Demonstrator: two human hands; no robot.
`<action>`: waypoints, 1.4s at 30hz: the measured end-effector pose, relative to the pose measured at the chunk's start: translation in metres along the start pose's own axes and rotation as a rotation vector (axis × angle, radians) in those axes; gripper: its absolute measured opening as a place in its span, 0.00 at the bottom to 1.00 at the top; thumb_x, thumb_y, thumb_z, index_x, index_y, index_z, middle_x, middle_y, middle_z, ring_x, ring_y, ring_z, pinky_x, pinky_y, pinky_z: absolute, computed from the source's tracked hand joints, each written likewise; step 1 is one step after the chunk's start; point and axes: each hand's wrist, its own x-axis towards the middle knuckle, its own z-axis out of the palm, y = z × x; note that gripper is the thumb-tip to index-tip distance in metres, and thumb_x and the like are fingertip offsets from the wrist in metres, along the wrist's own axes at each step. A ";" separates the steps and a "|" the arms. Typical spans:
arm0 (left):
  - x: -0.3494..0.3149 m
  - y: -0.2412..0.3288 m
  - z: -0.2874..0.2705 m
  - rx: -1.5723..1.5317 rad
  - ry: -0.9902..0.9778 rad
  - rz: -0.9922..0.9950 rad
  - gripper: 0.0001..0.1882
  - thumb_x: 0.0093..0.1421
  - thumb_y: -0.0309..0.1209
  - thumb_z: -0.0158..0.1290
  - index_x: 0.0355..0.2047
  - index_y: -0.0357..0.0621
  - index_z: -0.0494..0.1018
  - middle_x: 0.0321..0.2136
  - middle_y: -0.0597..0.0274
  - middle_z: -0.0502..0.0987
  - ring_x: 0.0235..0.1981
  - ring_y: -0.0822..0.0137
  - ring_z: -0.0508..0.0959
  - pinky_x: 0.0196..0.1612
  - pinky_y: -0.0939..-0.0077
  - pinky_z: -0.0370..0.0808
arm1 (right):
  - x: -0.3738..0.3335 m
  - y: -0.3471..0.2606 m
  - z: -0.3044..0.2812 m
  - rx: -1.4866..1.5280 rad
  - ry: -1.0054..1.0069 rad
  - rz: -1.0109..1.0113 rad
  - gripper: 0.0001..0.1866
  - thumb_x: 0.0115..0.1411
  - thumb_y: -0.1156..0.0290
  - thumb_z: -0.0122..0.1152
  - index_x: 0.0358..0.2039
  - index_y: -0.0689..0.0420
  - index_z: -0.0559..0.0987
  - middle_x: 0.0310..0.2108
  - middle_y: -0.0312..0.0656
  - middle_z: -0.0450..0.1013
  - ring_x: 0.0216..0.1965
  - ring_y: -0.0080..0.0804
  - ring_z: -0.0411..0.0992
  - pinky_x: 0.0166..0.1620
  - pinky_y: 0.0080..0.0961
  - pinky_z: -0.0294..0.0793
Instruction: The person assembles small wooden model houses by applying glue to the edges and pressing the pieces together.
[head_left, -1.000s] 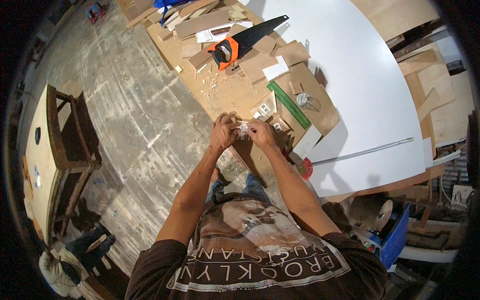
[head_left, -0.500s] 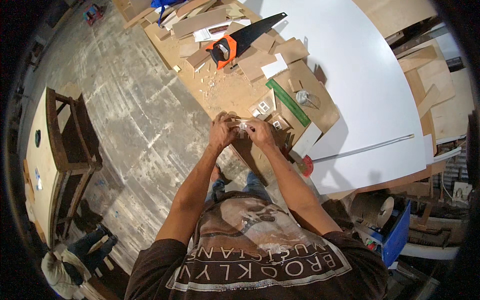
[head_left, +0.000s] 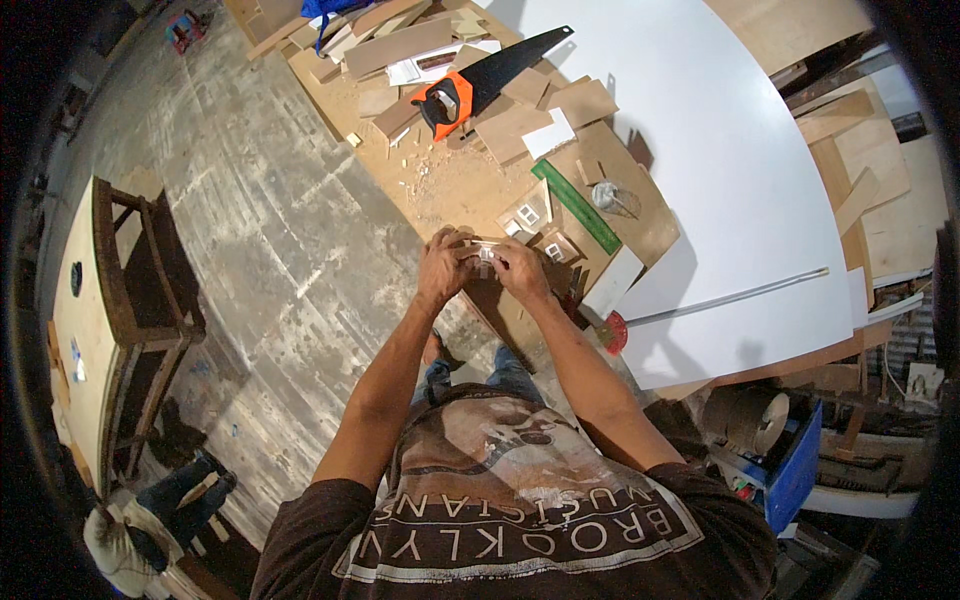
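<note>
My left hand (head_left: 445,266) and my right hand (head_left: 522,270) meet at the near edge of the wooden work board. Between them they grip a small wooden panel with a white window frame (head_left: 486,253); the fingers of both are closed around its sides and hide much of it. Just beyond my right hand lie two similar little pieces, a wooden panel with a white window (head_left: 528,213) and another windowed panel (head_left: 560,247). A green strip (head_left: 577,207) lies past them, beside a clear cup with grey contents (head_left: 606,196).
An orange-handled handsaw (head_left: 450,104) rests on a heap of wood offcuts (head_left: 400,48) at the far side. To the right spreads a large white sheet (head_left: 740,200) with a thin metal rod (head_left: 730,295). A red fan-shaped object (head_left: 614,332) sits near my right forearm. A wooden table (head_left: 85,300) stands left.
Both hands stay in the same place, still gripping the windowed panel. Nothing else has visibly moved on the board.
</note>
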 end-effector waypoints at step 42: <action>-0.003 0.008 -0.005 -0.081 0.016 0.078 0.11 0.55 0.29 0.60 0.39 0.45 0.83 0.57 0.54 0.74 0.63 0.45 0.66 0.64 0.54 0.66 | -0.001 0.002 -0.004 0.007 -0.127 0.004 0.12 0.58 0.77 0.59 0.43 0.64 0.78 0.42 0.55 0.74 0.45 0.57 0.73 0.51 0.46 0.75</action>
